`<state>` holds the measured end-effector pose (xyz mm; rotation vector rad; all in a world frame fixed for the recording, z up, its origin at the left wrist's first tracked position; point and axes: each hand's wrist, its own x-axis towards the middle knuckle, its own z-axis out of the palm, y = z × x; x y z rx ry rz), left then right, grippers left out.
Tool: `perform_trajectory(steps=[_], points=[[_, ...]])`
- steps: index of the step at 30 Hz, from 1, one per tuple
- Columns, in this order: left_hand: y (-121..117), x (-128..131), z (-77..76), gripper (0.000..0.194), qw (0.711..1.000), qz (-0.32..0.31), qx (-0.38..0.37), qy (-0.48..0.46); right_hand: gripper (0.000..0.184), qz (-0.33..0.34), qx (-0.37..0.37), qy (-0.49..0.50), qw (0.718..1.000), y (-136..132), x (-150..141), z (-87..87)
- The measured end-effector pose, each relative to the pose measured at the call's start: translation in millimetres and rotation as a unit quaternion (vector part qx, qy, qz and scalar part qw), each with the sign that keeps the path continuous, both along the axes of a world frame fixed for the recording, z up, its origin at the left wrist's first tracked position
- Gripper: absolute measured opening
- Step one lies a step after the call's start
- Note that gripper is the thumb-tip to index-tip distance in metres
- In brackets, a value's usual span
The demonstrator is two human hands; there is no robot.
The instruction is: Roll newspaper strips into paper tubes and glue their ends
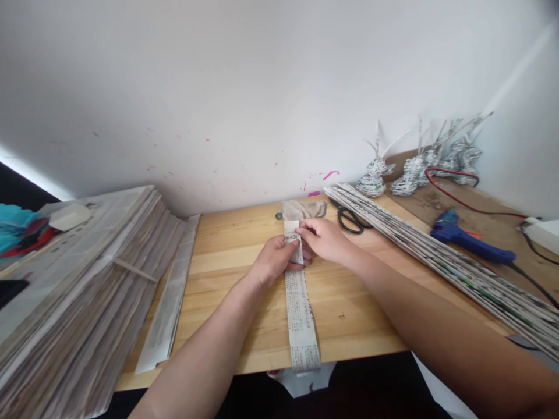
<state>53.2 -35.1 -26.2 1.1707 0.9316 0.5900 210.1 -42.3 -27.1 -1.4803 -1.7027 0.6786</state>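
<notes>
A long strip of newspaper (301, 326) runs down the middle of the wooden table, and its near end hangs over the front edge. My left hand (279, 256) is closed round the strip near its far end, thumb on top and fingers underneath. At the far end's right edge, my right hand (321, 235) pinches the paper between thumb and fingertips. Just beyond the hands lies a crumpled beige cloth (303, 209). Black-handled scissors (351, 221) rest to the right of it, partly under a bundle of rolled paper sticks.
A tall newspaper stack (109, 279) fills the left side, with more flat strips (170, 302) beside it. Rolled newspaper sticks (437, 256) lie diagonally at right. Beyond them are a blue glue gun (471, 238), its cord, and several woven paper figures (372, 178) by the wall.
</notes>
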Motion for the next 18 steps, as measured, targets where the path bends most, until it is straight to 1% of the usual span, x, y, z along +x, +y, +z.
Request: perform_trajectory(steps=[2, 6, 8, 11, 13, 18], points=[[0.1, 0.4, 0.5, 0.022, 1.000, -0.001, 0.000, 0.003, 0.025, -0.019, 0.027, -0.027, 0.999, -0.8, -2.2, -1.0], [-1.0, 0.8, 2.2, 0.021, 1.000, 0.000, -0.004, 0.010, 0.026, -0.026, 0.037, -0.039, 0.998, -0.3, -3.1, -3.9], [-1.6, 0.4, 2.7, 0.022, 1.000, 0.002, -0.003, 0.012, 0.027, -0.019, 0.029, -0.033, 0.999, 0.6, -1.4, -3.6], [-1.4, -0.6, 2.4, 0.024, 1.000, 0.013, -0.003, 0.011, 0.032, 0.003, -0.008, -0.003, 1.000, 1.8, 2.0, -1.6], [-0.6, -0.8, 2.0, 0.024, 1.000, 0.019, -0.003, 0.010, 0.032, 0.011, -0.024, 0.017, 1.000, 2.3, 3.5, -1.0], [0.3, -0.2, 2.4, 0.023, 1.000, 0.017, -0.005, 0.005, 0.026, 0.000, -0.011, 0.025, 1.000, 3.4, 2.1, -5.0]])
